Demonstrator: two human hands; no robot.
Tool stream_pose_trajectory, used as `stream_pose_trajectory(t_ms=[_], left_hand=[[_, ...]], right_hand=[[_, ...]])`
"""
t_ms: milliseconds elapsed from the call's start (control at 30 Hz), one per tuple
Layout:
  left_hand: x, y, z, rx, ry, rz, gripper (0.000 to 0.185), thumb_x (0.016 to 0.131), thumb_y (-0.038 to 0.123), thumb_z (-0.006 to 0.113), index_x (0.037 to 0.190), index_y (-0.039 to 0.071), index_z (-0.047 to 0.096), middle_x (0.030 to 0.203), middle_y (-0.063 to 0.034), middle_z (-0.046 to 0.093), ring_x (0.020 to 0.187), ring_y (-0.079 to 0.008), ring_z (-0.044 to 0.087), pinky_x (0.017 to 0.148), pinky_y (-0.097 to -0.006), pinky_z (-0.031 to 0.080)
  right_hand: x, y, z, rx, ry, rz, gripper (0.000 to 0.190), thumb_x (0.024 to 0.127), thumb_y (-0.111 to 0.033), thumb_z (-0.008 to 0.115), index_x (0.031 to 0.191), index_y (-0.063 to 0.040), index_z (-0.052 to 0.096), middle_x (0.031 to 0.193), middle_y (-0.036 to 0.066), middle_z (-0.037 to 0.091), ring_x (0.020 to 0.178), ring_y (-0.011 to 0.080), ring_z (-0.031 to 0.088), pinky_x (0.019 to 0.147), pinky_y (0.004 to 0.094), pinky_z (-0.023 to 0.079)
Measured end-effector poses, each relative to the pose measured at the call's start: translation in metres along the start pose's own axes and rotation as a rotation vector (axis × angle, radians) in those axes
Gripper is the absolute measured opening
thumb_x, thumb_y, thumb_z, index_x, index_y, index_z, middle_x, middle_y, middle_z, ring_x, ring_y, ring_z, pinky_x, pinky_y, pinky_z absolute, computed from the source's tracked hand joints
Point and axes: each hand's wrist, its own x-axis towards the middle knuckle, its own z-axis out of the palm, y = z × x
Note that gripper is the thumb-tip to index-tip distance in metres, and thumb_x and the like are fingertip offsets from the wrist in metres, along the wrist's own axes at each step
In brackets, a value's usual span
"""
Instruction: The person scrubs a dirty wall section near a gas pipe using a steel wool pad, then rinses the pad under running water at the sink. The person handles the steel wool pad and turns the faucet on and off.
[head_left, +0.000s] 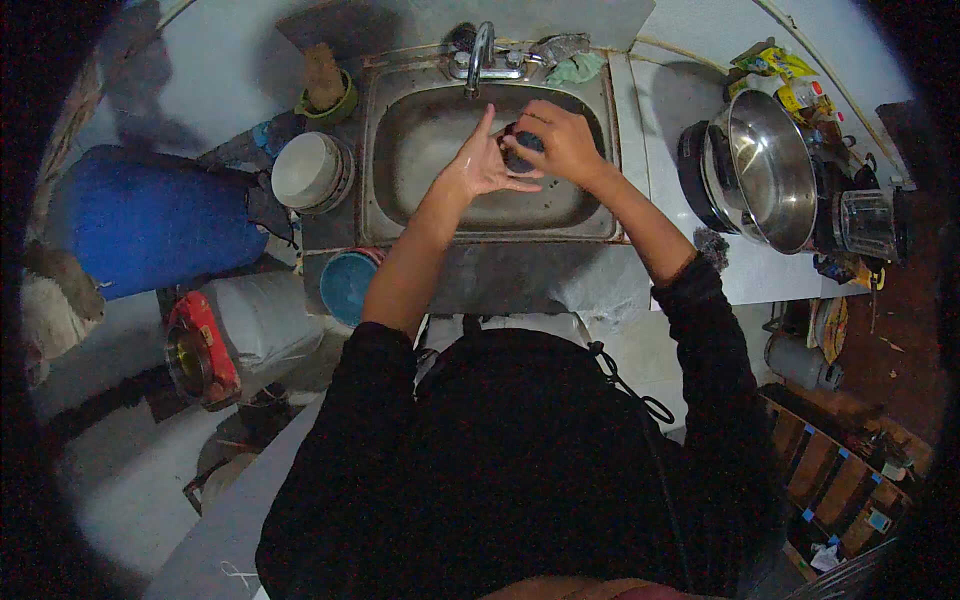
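Note:
Both hands are over a stainless steel sink. My right hand is curled around a small dark object, whose kind I cannot tell. My left hand is spread, its thumb pointing up towards the faucet, and its palm and fingers lie close beside that object; whether it also supports it is unclear. A chrome faucet arches over the back of the sink. Small dark bits lie on the sink bottom near the right hand. Behind the right side of the basin lies a pale green cloth.
Stacked bowls and a green pot stand left of the sink. A blue bucket is by my left forearm. Large steel pans lean at the right, near a scouring pad. A blue barrel is at far left.

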Motion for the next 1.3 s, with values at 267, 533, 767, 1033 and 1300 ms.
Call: stream_pose_trajectory(t_ms=[267,533,767,1033,1300], left_hand=[[0.041,-0.018,0.009,-0.145,0.171,0.425,0.020,0.083,0.029,0.064,0.091,0.010,0.063,0.091,-0.0038,0.064,0.082,-0.0174,0.061,0.071,-0.0338,0.052],[0.037,-0.001,0.031,0.501,0.639,0.957,0.008,0.083,0.010,0.055,0.079,0.004,0.059,0.069,0.0000,0.056,0.060,-0.0111,0.049,0.054,-0.0303,0.040],[0.021,0.014,0.053,1.137,0.772,1.158,0.024,0.072,0.022,0.059,0.068,-0.002,0.059,0.058,-0.0164,0.057,0.051,-0.0281,0.054,0.055,-0.0388,0.043],[0.019,0.026,0.066,1.534,0.577,1.338,0.024,0.073,0.023,0.061,0.074,-0.001,0.060,0.065,-0.0208,0.059,0.058,-0.0366,0.059,0.054,-0.0410,0.045],[0.017,0.022,0.071,1.763,0.390,1.467,0.022,0.072,0.021,0.064,0.077,-0.001,0.061,0.068,-0.0208,0.059,0.062,-0.0382,0.059,0.055,-0.0421,0.047]], right_hand=[[0.001,-0.015,0.005,-0.059,0.127,-0.012,0.024,0.076,-0.027,0.065,0.086,-0.007,0.057,0.087,0.010,0.056,0.083,0.0296,0.056,0.066,0.0406,0.049],[-0.004,-0.028,0.043,0.354,0.404,0.857,0.032,0.093,-0.031,0.047,0.089,0.000,0.054,0.078,0.022,0.059,0.076,0.0399,0.056,0.071,0.0465,0.042],[0.012,-0.018,0.041,1.080,0.349,1.303,0.031,0.094,-0.028,0.039,0.087,-0.005,0.058,0.073,0.007,0.058,0.059,0.0182,0.057,0.049,0.0332,0.043],[0.019,0.002,0.027,1.460,0.076,1.431,0.031,0.094,-0.030,0.036,0.090,-0.006,0.056,0.071,0.007,0.061,0.053,0.0185,0.059,0.038,0.0314,0.043],[0.006,0.024,0.025,1.835,-0.225,1.225,0.045,0.094,-0.046,0.036,0.086,-0.008,0.057,0.067,0.008,0.060,0.049,0.0205,0.058,0.032,0.0285,0.039]])
